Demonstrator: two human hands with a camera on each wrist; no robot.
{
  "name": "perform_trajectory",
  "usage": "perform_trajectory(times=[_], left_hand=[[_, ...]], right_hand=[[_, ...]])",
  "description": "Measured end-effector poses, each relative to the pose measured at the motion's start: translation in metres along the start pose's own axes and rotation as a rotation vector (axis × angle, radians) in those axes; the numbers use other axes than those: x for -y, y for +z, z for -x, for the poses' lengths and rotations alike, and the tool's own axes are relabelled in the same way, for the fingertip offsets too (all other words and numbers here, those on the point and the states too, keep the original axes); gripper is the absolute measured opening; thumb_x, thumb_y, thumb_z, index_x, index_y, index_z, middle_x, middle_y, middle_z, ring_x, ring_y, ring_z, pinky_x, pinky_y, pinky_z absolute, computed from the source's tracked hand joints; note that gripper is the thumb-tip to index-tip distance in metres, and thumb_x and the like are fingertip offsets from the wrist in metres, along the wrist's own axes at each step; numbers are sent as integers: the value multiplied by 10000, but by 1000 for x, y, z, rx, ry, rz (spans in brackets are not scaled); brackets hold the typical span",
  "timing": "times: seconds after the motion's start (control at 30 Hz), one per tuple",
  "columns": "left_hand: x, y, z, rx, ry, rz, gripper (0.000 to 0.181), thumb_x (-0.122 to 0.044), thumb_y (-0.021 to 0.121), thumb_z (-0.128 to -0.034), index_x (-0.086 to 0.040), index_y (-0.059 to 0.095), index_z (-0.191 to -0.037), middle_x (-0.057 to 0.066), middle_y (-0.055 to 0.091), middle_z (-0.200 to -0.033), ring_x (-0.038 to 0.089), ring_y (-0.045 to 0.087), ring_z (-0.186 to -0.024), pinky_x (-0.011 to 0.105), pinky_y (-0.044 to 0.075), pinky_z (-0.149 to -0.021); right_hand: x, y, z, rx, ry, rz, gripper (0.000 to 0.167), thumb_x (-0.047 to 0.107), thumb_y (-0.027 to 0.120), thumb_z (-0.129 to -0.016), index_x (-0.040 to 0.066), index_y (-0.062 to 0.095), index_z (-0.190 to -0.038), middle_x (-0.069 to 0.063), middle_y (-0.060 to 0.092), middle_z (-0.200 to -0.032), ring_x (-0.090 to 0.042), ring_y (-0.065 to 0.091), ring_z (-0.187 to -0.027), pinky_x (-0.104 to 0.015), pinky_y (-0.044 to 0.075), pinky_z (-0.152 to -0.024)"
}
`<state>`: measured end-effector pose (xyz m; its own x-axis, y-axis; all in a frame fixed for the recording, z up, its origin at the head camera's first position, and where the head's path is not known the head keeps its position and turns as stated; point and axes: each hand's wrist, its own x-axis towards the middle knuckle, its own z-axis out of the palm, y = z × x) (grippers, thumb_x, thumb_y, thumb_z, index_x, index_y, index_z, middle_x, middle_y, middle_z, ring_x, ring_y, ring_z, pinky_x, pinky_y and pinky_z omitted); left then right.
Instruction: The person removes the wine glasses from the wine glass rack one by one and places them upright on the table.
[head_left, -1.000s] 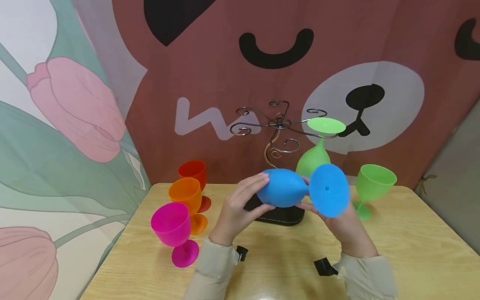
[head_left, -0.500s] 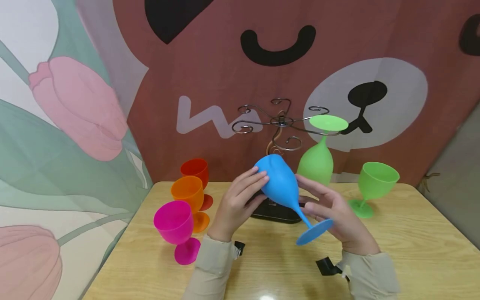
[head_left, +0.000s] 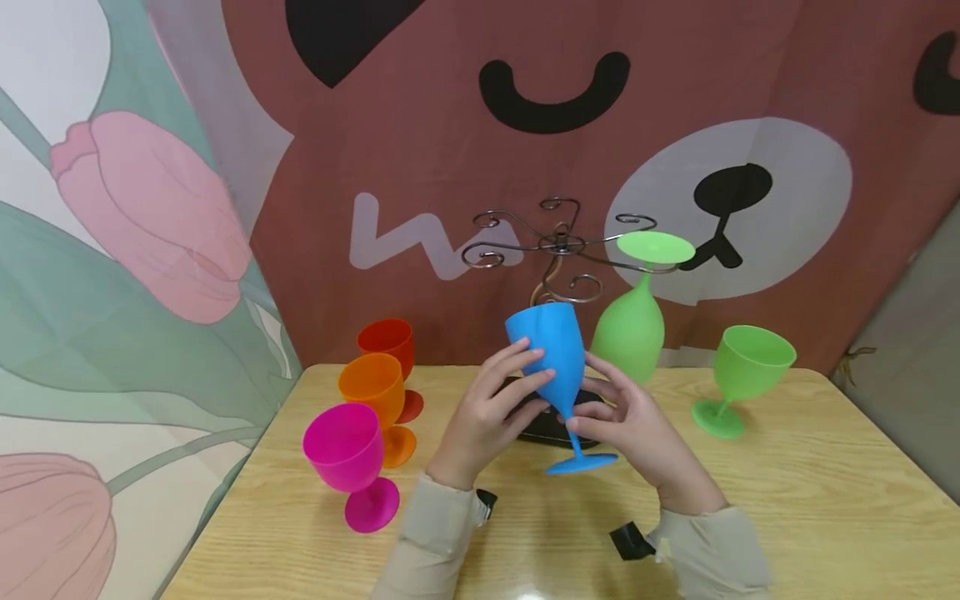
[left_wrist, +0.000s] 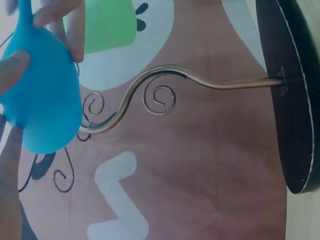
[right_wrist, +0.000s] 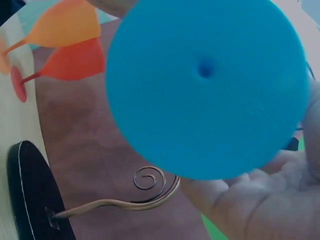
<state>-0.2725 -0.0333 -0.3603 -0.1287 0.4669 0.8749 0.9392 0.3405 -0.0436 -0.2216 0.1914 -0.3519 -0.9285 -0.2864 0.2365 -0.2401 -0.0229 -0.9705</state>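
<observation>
A blue goblet (head_left: 553, 354) is held nearly upright above the table, its bowl up and its foot low. My left hand (head_left: 491, 408) grips the bowl from the left, fingers across its front. From the right, my right hand (head_left: 626, 417) pinches the stem by the lower bowl with thumb and fingers. The right wrist view is largely filled by the underside of the blue foot (right_wrist: 205, 100). Behind stands a metal rack (head_left: 561, 243) with curled arms, its black base (head_left: 547, 429) partly hidden by the hands. One green goblet (head_left: 633, 329) hangs upside down from a right-hand arm.
On the table's left stand a magenta goblet (head_left: 345, 450), an orange goblet (head_left: 372, 387) and a red goblet (head_left: 388, 346) in a row. Another green goblet (head_left: 752, 362) stands upright at the right. A printed bear curtain (head_left: 420, 133) hangs behind the wooden table (head_left: 810, 517).
The blue goblet has turned from lying sideways, foot to the right, to nearly upright with its foot down. My right hand has moved left and taken hold of the stem.
</observation>
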Motion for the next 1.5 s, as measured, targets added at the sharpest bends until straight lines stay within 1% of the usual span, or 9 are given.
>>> perform_trajectory(times=[0.23, 0.4, 0.6, 0.77, 1.0, 1.1, 1.23, 1.4, 1.5], left_hand=[[-2, 2, 0, -42, -52, 50, 512, -26, 889, -738, -57, 691, -1209, 157, 530, -1388, 358, 458, -1367, 407, 477, -1073], [-3, 4, -1, -176, -148, 140, 467, 57, 859, -746, -25, 666, -1164, 186, 510, -1360, 368, 469, -1352, 451, 524, -1005], [-8, 8, 3, -316, -234, 161, 403, 128, 834, -732, -24, 683, -1073, 180, 563, -1270, 354, 536, -1268, 451, 557, -960], [-10, 13, 4, -281, -289, 207, 357, 87, 833, -764, -44, 686, -1062, 170, 557, -1282, 332, 540, -1228, 398, 541, -996], [-9, 18, 1, -249, -348, 384, 404, 78, 809, -798, 6, 635, -1155, 188, 498, -1321, 325, 523, -1255, 387, 496, -1048], [-5, 19, 5, -230, -389, 391, 431, 72, 802, -811, 11, 613, -1193, 184, 502, -1336, 323, 522, -1236, 391, 500, -1049], [3, 26, 15, -224, -552, 434, 381, 11, 747, -897, -11, 591, -1244, 175, 498, -1354, 301, 520, -1225, 419, 503, -1047], [19, 39, 32, -250, -878, 497, 290, -137, 681, -986, -78, 599, -1257, 139, 485, -1349, 273, 481, -1282, 521, 459, -1077], [28, 44, 44, -211, -1050, 483, 311, -188, 681, -990, -69, 599, -1265, 148, 470, -1364, 315, 449, -1332, 555, 398, -1116]], right_hand=[[-4, 0, -3, -27, 27, 65, 874, -14, 708, -918, 45, 173, -1608, -284, 587, -1318, -204, 722, -959, -357, 598, -845], [-8, -4, -4, -7, 30, 136, 779, 5, 714, -923, -16, 270, -1562, -245, 660, -1190, -220, 717, -968, -328, 587, -861], [-17, -7, -4, 51, 68, 145, 722, 6, 711, -920, -61, 306, -1514, -217, 682, -1090, -278, 721, -960, -363, 598, -859], [-22, -11, -5, 71, 88, 168, 778, -25, 688, -899, -46, 223, -1522, -210, 678, -1043, -349, 725, -921, -421, 609, -824], [-21, -21, -4, 38, -15, 324, 786, -14, 720, -872, -34, 242, -1496, -226, 702, -1123, -266, 735, -888, -503, 565, -870], [-20, -25, -2, 29, -27, 327, 825, -6, 739, -861, -5, 240, -1517, -234, 701, -1140, -260, 738, -910, -548, 560, -875], [-18, -33, 3, 40, -40, 315, 856, -5, 768, -843, 26, 258, -1529, -252, 662, -1215, -275, 731, -961, -537, 576, -854], [-13, -49, 13, 39, -104, 280, 782, -53, 738, -857, 50, 309, -1502, -198, 600, -1239, -283, 722, -964, -437, 599, -824], [-10, -62, 20, 25, -175, 223, 716, -128, 680, -868, 84, 360, -1472, -130, 629, -1182, -276, 732, -925, -379, 599, -830]])
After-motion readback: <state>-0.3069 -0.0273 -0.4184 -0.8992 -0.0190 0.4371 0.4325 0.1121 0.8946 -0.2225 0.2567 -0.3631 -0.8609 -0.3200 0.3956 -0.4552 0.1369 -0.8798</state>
